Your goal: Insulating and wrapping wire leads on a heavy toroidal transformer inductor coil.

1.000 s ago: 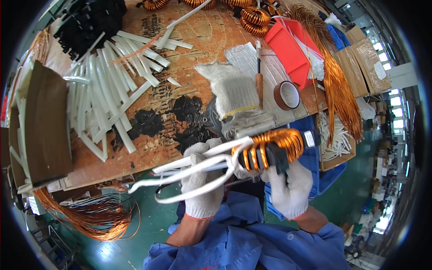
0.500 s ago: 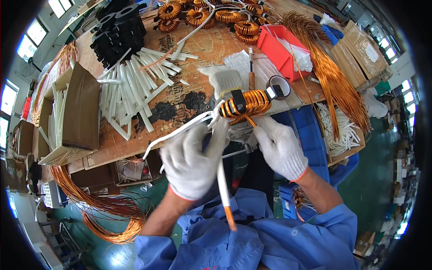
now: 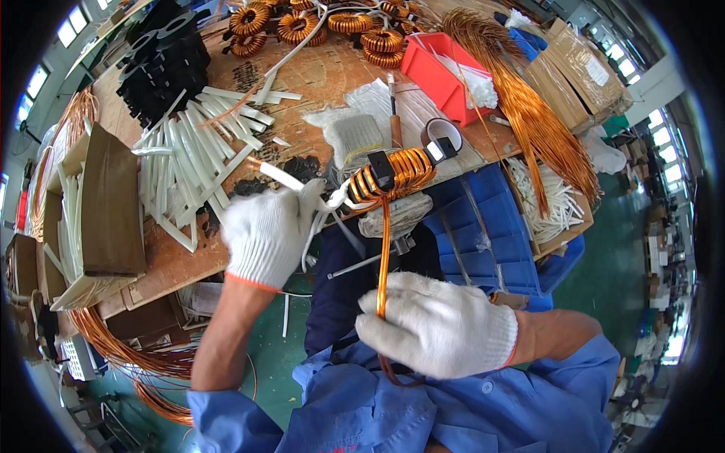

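Observation:
At the table's front edge a copper-wound ring coil (image 3: 414, 167) with a black block on it stands edge-on above a wrapped grey-white pad (image 3: 396, 217). My left hand (image 3: 264, 232), in a white knit glove, is closed on the white-sleeved wire leads (image 3: 281, 177) at the coil's left end; one lead's bare copper tip points up and left. From the coil's underside a strand of copper wire (image 3: 384, 249) runs down towards me. My gloved right hand (image 3: 442, 325) is closed round this strand in front of my blue jacket; its loose end loops below the hand.
Cut white tubes (image 3: 189, 158) lie on the left, beside a cardboard box (image 3: 113, 204). Several finished coils (image 3: 298, 26) and black plastic parts (image 3: 162, 68) stand at the back. Right of the coil are a tape roll (image 3: 444, 134), a red bin (image 3: 438, 83), copper wire (image 3: 529, 113) and blue crates (image 3: 483, 226).
My right hand has drawn the copper strand down from the coil towards my body. My left hand has shifted left, and the sleeved lead that hung down now points up and left.

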Demonstrator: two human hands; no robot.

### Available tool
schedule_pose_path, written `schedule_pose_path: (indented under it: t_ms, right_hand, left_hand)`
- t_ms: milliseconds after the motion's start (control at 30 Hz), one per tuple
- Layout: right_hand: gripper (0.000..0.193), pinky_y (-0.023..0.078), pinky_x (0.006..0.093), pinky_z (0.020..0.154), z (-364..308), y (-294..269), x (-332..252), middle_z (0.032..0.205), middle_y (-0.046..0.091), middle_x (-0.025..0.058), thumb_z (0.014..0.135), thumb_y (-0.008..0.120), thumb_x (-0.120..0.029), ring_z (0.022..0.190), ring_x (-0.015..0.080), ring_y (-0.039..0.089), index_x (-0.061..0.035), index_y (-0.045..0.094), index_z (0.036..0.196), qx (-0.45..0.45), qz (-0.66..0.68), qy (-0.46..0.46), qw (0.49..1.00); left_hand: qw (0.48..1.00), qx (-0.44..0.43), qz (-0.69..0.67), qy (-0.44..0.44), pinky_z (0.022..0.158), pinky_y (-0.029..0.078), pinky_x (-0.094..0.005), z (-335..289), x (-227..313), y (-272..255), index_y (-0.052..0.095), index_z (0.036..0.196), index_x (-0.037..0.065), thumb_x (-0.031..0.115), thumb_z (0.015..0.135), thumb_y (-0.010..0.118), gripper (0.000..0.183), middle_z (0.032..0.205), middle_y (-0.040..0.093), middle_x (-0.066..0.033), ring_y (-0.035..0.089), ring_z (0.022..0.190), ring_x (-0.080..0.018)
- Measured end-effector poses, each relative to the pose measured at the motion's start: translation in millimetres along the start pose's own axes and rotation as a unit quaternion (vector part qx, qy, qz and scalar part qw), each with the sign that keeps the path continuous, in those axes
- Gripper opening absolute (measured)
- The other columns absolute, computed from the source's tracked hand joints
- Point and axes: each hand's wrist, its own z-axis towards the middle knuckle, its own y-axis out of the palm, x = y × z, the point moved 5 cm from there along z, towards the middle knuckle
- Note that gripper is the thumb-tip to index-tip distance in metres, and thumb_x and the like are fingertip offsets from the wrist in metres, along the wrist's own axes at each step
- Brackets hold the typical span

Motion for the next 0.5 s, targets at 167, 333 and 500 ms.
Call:
schedule_pose_path:
  t_ms: [167,333,500]
  right_hand:
    - [0.026,0.064,0.0459,0.081,47,-16,-9,0.088,0.062,0.0056,0.075,0.081,-0.016,0.081,0.0234,0.066,-0.0011,0.074,0.096,-0.022,-0.018,-0.082,0.996]
    - [0.016,0.054,0.0441,0.056,103,8,5,0.080,0.061,0.0065,0.078,0.077,-0.020,0.065,0.0271,0.063,-0.0117,0.074,0.092,0.079,-0.028,-0.025,0.996]
    - [0.013,0.058,0.0516,0.062,221,20,70,0.078,0.072,0.0191,0.090,0.065,-0.016,0.063,0.0370,0.070,-0.0088,0.075,0.091,0.094,0.280,-0.014,0.955]
  left_hand:
    - [0.941,0.104,-0.188,0.260,0.101,0.057,-0.0473,18,28,-62,0.073,0.132,0.008,0.009,0.086,0.078,0.047,0.133,0.069,-0.0168,0.068,0.123,-0.0404]
    - [0.823,-0.089,-0.457,0.326,0.112,0.055,-0.0465,45,29,-28,0.068,0.143,0.007,-0.002,0.084,0.068,0.059,0.158,0.058,-0.0188,0.062,0.141,-0.0408]
    - [0.831,0.004,-0.472,0.295,0.119,0.047,-0.0477,29,48,-21,0.068,0.138,-0.001,0.030,0.082,0.093,0.068,0.144,0.068,-0.0196,0.062,0.138,-0.0385]
